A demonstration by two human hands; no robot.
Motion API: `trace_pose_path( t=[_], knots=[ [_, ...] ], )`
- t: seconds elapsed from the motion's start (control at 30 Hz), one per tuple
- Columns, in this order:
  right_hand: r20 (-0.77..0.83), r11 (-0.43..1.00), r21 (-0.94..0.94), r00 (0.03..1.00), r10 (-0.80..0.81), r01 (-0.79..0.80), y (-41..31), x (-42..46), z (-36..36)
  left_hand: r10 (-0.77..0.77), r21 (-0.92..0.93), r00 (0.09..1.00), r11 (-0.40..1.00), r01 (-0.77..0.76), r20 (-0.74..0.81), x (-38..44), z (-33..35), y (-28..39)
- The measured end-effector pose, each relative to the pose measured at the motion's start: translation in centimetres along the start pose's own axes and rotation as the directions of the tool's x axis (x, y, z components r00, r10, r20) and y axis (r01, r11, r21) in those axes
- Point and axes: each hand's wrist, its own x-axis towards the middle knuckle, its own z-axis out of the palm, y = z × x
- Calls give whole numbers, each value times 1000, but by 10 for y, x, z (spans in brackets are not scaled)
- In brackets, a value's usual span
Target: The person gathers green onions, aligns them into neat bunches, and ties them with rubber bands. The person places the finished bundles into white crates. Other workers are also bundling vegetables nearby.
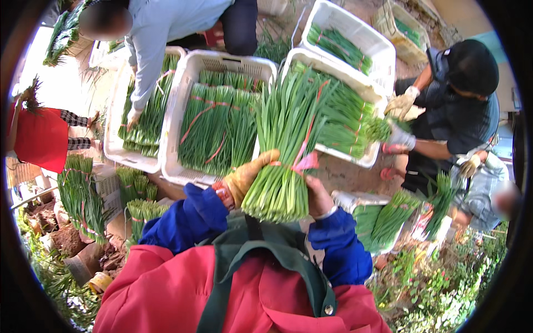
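Observation:
Between my two hands I hold a thick bundle of green leafy stalks, like garlic chives [283, 179], tied with a pink band. My left hand [247, 177], in a worn tan glove, grips its left side. My right hand [320, 195] looks bare and clasps the right side near the cut ends. The leaves point away from me, partly over a white plastic crate [168, 166] of tied bundles [208, 133] and another white crate [368, 160] of bundles [341, 120]. The fingers of my right hand are partly hidden behind the bundle.
A person in a light blue shirt [156, 33] reaches into the left crate [110, 145]. At right, a person in dark clothes [454, 104] holds a bundle in gloved hands. More bundles stand at lower left [81, 195] and lie in a crate [391, 245] at lower right.

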Motion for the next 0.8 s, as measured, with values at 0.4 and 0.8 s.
trace_pose_path(
  t=[0.4, 0.8],
  knots=[
    [-139, 906, -342, 941, -310, 248, -63, 104, -27, 561, 594, 827, 651, -473, 43, 66, 35, 75],
    [200, 647, -564, 845, -496, 513, -375, 396, -39, 696, 441, 572, 718, -539, -433, 42, -65, 117]
  ],
)
